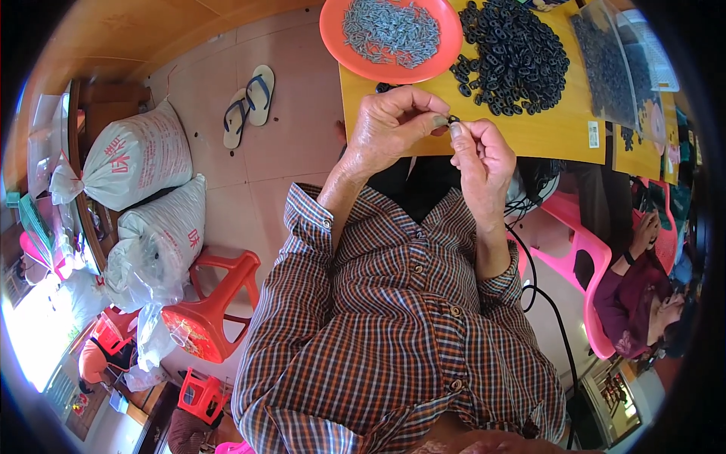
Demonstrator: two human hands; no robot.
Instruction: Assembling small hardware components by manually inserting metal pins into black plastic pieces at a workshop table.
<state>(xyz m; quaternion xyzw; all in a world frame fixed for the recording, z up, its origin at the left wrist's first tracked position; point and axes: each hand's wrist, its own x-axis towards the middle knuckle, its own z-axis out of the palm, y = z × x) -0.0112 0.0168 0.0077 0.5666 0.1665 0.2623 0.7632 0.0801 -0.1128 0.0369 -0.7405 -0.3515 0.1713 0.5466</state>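
Observation:
My left hand [393, 125] and my right hand [478, 155] meet just in front of the yellow table's [529, 132] near edge. Between the fingertips of both hands sits a small black ring-shaped part [452, 119], with a small grey metal piece pinched against it by my left fingers. Just beyond my hands lies a heap of the same black parts [514, 57] on the table. An orange plate [333, 38] at the table's left corner holds several small grey metal pieces [392, 30].
A clear bag of black parts [605, 68] lies at the table's right. Another person sits on a pink chair [582, 257] at the right. Two white sacks [132, 159], a red stool [208, 310] and a pair of flip-flops [249, 102] are on the tiled floor at left.

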